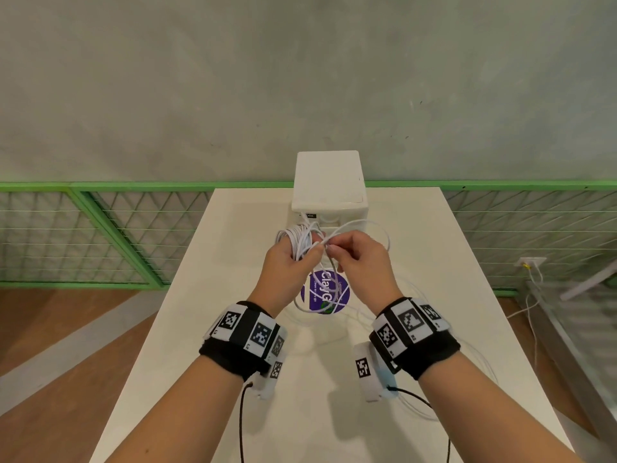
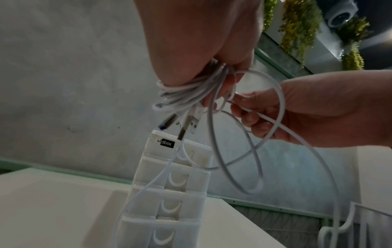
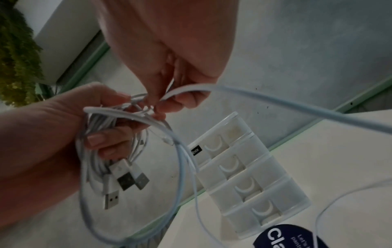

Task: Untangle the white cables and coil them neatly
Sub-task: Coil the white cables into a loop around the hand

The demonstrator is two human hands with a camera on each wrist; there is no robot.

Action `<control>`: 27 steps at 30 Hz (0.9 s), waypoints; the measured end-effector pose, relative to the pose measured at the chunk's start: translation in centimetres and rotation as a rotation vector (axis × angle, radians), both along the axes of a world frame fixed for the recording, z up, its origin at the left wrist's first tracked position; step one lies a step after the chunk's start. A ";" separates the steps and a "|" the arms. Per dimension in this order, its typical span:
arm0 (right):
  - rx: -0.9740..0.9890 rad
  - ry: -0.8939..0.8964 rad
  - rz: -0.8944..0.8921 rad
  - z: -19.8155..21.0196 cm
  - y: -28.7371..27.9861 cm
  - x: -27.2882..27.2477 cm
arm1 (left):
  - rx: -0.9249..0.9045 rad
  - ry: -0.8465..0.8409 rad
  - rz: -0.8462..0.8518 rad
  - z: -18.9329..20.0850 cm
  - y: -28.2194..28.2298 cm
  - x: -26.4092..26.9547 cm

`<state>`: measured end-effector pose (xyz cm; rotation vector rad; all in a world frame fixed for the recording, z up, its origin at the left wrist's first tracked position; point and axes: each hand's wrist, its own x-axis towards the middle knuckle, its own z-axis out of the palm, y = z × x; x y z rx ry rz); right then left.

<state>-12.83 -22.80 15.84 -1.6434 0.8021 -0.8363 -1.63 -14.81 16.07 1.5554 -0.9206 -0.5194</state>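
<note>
Above the white tabletop (image 1: 233,329), in front of the white drawer box (image 1: 329,182): left hand (image 1: 288,262) clamping a coiled bundle of white cables (image 1: 297,240), 3 USB plugs (image 3: 127,182) dangling below; right hand (image 1: 360,259) pinching a loose cable strand (image 2: 273,120), looping down toward a purple round sticker (image 1: 325,292).

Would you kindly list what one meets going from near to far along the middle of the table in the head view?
Wrist bands → purple round sticker → left hand and right hand holding the white cables → white drawer box → grey wall.
</note>
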 end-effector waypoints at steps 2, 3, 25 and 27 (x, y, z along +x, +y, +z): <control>0.086 0.000 0.080 0.3 0.2 -0.1 | -0.033 -0.031 0.055 0.3 -0.2 0.4; 0.114 0.027 0.130 0.3 0.3 -0.3 | -0.050 -0.028 0.097 0.4 -0.2 0.5; 0.007 0.127 0.092 -0.8 0.9 -2.3 | -0.007 -0.070 0.104 0.5 0.3 0.7; -0.043 0.109 0.040 -0.2 1.0 -2.4 | 0.021 -0.039 0.061 0.8 0.3 0.4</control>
